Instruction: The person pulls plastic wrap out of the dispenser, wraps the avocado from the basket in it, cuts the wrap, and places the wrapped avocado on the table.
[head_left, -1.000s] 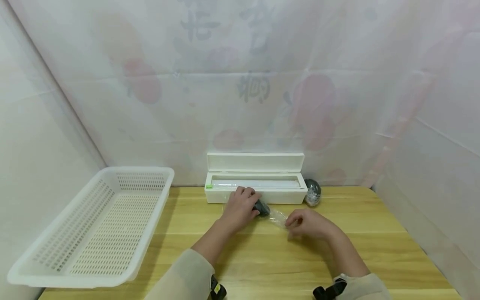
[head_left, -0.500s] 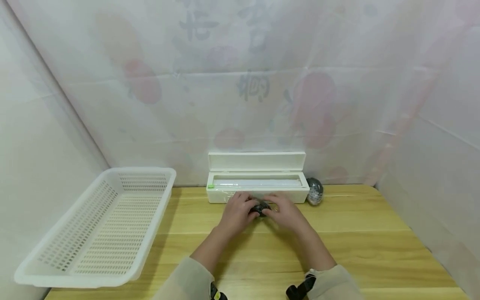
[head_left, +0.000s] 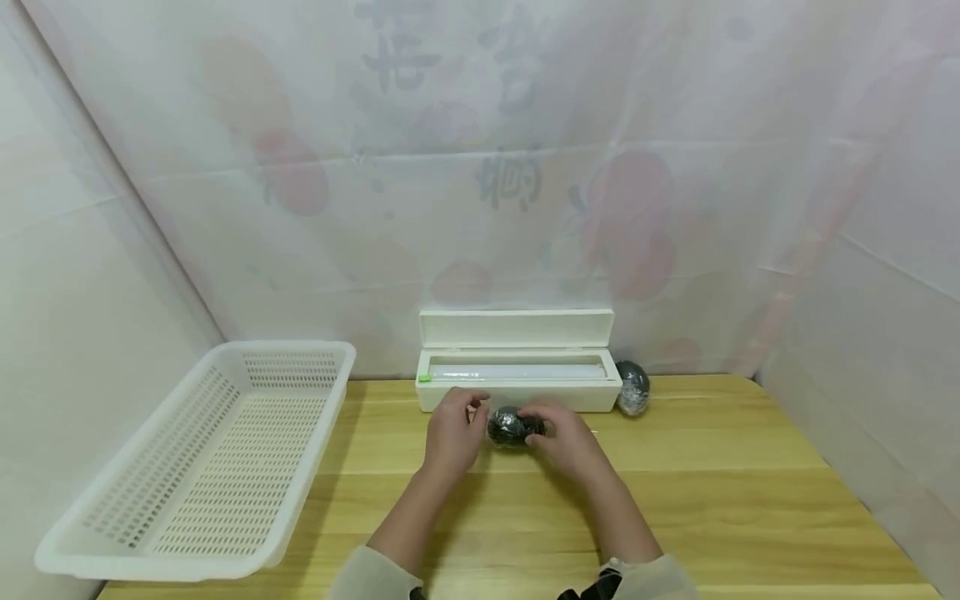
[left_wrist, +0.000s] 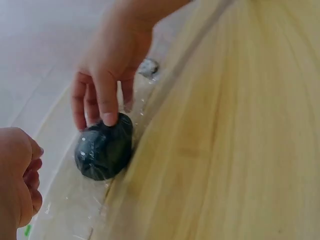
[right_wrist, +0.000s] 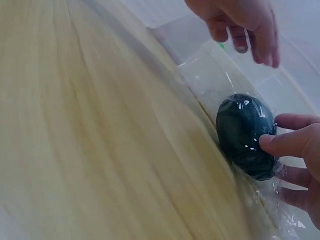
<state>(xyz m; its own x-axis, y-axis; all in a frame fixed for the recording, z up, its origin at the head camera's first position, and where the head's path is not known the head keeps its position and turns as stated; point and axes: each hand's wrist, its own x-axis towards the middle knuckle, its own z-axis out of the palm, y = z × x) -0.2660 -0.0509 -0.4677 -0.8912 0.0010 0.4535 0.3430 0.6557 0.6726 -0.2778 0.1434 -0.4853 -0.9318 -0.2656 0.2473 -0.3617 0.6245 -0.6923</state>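
Observation:
A dark green, egg-shaped thing (head_left: 508, 427) lies on the table in front of the white box, with clear plastic film (left_wrist: 75, 210) around it and spread loosely to both sides. My right hand (head_left: 566, 437) grips its right end, thumb on the near side and fingers on the far side, as the right wrist view shows. To its left, my left hand (head_left: 453, 433) hovers apart from it, fingers loosely bent with nothing seen between them. A second dark, film-wrapped ball (head_left: 633, 388) rests beside the box's right end.
Behind the hands stands the long white box (head_left: 517, 398), lid raised, with a roll of film (head_left: 517, 372) inside and a green slider at its left. A white perforated basket (head_left: 273, 500) occupies the left side of the wooden table (head_left: 720, 500). Pale curtains hang behind.
My right hand has come left from the loose film to the dark egg-shaped thing and grips it. My left hand, which held that thing, has let go and moved slightly left.

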